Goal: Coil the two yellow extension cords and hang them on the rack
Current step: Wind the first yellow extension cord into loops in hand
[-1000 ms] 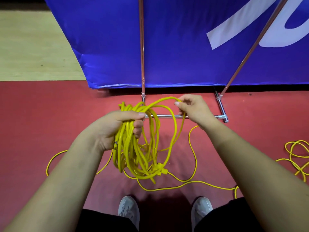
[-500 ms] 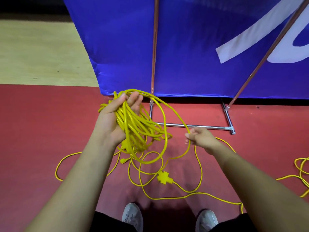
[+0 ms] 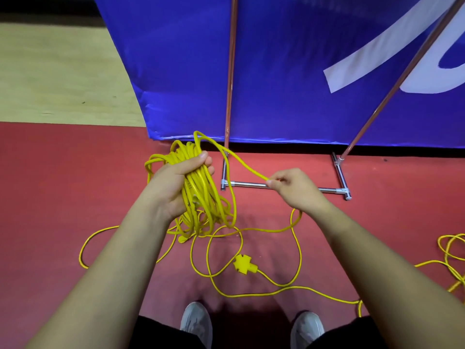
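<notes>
My left hand (image 3: 173, 183) grips a thick bundle of yellow extension cord coils (image 3: 201, 197), held upright above the red floor. A single strand runs from the top of the bundle to my right hand (image 3: 293, 187), which pinches it between thumb and fingers. Loose cord loops lie on the floor below, with a yellow multi-outlet socket end (image 3: 244, 265) among them. A second yellow cord (image 3: 450, 250) lies tangled at the right edge. The rack's chrome base bar (image 3: 247, 184) and copper poles (image 3: 230, 71) stand just beyond my hands.
A blue banner (image 3: 289, 71) hangs behind the rack poles. Red carpet (image 3: 63, 185) covers the floor, with pale wooden floor (image 3: 57, 71) at the far left. My two grey shoes (image 3: 197, 321) show at the bottom edge.
My left hand closed around the bundle and dropped slightly. My right hand slid along the strand and rose toward the bundle, drawing another loop.
</notes>
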Tool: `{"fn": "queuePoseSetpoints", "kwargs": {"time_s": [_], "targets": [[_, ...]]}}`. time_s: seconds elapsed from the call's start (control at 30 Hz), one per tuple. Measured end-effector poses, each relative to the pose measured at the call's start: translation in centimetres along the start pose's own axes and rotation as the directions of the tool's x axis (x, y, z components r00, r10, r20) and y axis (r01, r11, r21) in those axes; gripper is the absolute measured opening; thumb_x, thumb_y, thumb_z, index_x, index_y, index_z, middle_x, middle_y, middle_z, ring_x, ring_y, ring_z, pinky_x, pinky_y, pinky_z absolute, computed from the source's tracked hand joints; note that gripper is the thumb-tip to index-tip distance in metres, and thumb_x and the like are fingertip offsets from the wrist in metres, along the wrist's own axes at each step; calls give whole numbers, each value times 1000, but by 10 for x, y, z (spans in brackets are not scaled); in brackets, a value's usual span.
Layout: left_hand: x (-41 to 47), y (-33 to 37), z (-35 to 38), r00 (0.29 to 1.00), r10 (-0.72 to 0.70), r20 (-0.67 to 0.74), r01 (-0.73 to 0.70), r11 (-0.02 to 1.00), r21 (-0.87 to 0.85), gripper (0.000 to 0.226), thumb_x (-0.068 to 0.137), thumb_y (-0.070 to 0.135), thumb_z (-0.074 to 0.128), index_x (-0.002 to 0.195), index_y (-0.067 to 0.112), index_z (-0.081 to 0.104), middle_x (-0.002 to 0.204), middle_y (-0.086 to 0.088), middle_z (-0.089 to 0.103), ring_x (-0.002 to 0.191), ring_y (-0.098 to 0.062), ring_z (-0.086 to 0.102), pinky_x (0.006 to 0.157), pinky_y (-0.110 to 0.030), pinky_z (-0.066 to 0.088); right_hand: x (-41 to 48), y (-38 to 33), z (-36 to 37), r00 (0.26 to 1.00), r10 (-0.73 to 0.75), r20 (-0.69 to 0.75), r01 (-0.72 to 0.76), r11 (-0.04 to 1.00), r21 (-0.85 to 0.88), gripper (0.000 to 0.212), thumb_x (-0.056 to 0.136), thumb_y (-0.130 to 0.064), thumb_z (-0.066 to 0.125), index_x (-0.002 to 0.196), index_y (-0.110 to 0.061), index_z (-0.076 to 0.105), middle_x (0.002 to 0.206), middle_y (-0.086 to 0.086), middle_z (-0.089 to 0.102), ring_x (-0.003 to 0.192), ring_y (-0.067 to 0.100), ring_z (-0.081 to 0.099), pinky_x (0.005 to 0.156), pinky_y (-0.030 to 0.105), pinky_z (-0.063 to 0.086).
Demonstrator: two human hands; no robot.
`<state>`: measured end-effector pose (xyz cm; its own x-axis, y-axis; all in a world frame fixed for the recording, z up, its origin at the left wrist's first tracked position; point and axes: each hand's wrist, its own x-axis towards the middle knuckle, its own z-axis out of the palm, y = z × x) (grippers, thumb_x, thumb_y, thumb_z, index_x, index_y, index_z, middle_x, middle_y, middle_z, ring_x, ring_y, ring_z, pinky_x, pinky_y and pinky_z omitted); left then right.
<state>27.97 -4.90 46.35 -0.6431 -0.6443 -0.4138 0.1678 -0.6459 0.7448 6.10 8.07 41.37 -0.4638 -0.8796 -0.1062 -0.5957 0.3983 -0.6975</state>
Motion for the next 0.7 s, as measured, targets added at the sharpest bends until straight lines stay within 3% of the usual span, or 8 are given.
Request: {"fn": "queuePoseSetpoints", "kwargs": {"time_s": [0.13, 0.23, 0.33, 0.43, 0.53, 0.6, 0.7], "targets": [[-2, -10, 12, 998, 27, 62, -36, 989, 146, 7, 81, 7, 63, 88, 5, 64, 92, -19, 73, 90, -29, 72, 71, -37, 59, -13, -41, -15, 941, -40, 336, 66, 996, -67, 14, 90, -14, 66, 81, -7, 75, 40, -16, 49, 42, -3, 46, 46, 10, 31], [-6, -24, 20, 991, 34, 128, -82, 917, 390, 9, 84, 4, 64, 77, 7, 68, 94, -23, 71, 86, -32, 71, 72, -41, 58, -25, -65, -30, 862, -137, 488, 114, 991, 76, 16, 90, -16, 67, 79, -7, 75, 39, -10, 41, 38, 5, 31, 42, 21, 25], [-11, -31, 23, 963, 23, 270, -182, 791, 583, 13, 83, 8, 69, 84, -4, 63, 80, -19, 67, 69, -25, 64, 65, -35, 51, -28, -69, -37, 843, -241, 480, 107, 951, 290, 20, 90, -20, 67, 81, -3, 74, 44, 4, 44, 44, 13, 27, 45, 27, 18], [-16, -24, 29, 962, -11, 272, -120, 880, 460, 7, 85, 4, 62, 89, -2, 62, 70, -17, 65, 57, -23, 63, 54, -32, 54, -20, -53, -36, 876, -265, 402, 92, 911, 402, 18, 84, -19, 73, 77, -4, 68, 58, 15, 47, 53, 17, 41, 52, 31, 33], [-13, -17, 29, 991, 25, 128, -56, 968, 243, 3, 83, 7, 60, 83, 5, 61, 61, -10, 63, 49, -18, 61, 47, -28, 53, -13, -16, -32, 854, -174, 490, 48, 965, 259, 13, 87, -16, 72, 83, -6, 66, 74, 10, 61, 71, 17, 54, 73, 33, 42], [-10, -14, 26, 997, 50, 58, -60, 982, 181, 4, 84, 9, 60, 83, 7, 63, 63, -9, 64, 50, -17, 62, 48, -29, 54, -10, 10, -25, 861, -77, 502, -39, 976, 216, 25, 86, -24, 71, 89, 0, 63, 80, 11, 60, 76, 19, 49, 75, 35, 39], [-6, -15, 22, 995, 92, 29, -96, 972, 216, 4, 87, 7, 59, 86, 6, 63, 65, -10, 65, 54, -20, 64, 52, -31, 54, -7, 21, -21, 931, 0, 364, -161, 897, 411, 9, 93, -11, 64, 89, -5, 59, 77, 11, 64, 81, 26, 60, 87, 46, 51]]}}
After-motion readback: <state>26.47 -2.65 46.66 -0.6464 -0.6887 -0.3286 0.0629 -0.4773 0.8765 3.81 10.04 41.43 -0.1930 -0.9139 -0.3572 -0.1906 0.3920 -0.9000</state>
